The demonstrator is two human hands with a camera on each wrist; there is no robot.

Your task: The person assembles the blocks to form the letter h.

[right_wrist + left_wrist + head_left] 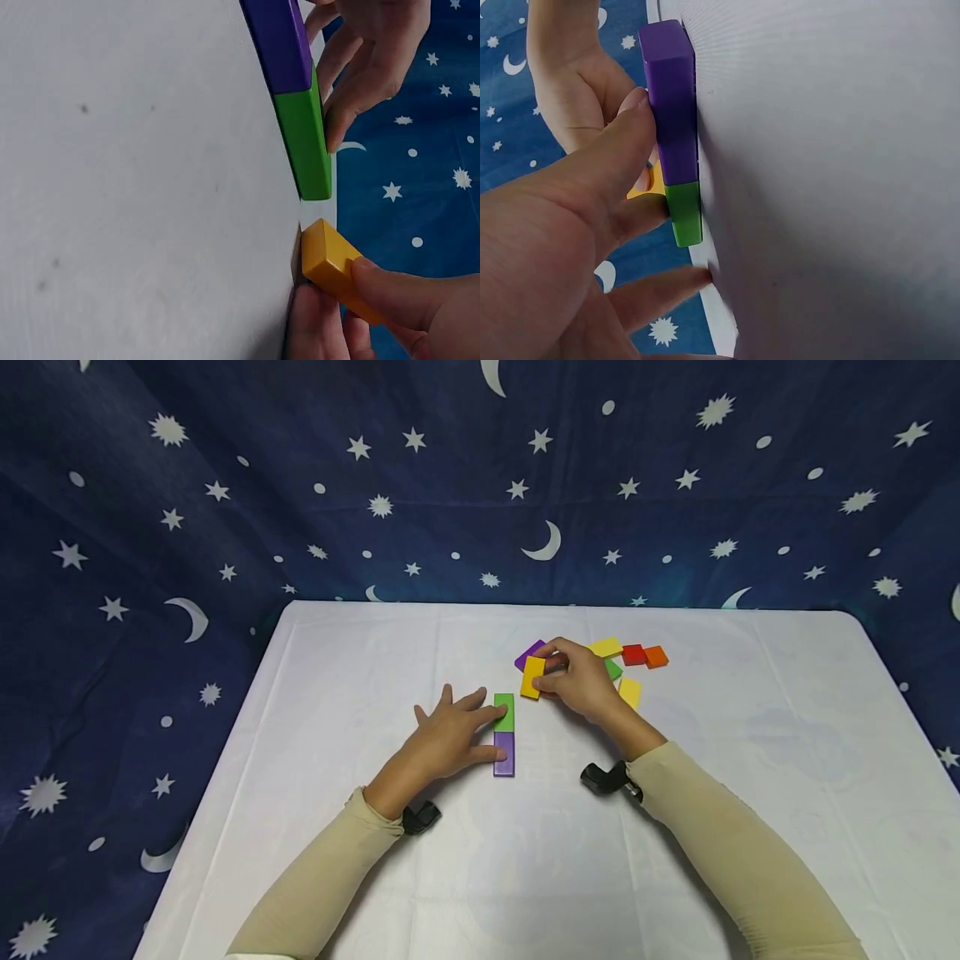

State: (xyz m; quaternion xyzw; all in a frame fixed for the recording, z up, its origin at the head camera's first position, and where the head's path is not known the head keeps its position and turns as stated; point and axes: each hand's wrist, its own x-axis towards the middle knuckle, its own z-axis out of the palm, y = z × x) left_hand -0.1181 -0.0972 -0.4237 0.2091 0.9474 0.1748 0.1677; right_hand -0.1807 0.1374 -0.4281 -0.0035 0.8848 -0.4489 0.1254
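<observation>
On the white table, a green block (506,700) and a purple block (506,767) lie end to end in a straight line. My left hand (442,739) is beside them with fingers spread; its index fingertip touches the green block and its thumb the purple one. Between thumb and fingers, my right hand (585,681) pinches an orange-yellow block (533,677), just beyond and to the right of the green end. From the right wrist view, a small gap separates this block (324,259) from the end of the green block (306,142).
Behind my right hand lie a purple block (528,655), a yellow block (606,647), a red block (633,654), an orange block (656,657) and a partly hidden green block (613,669). Another yellow block (630,692) is near my right wrist. A starry blue cloth (450,527) hangs past the table's far edge.
</observation>
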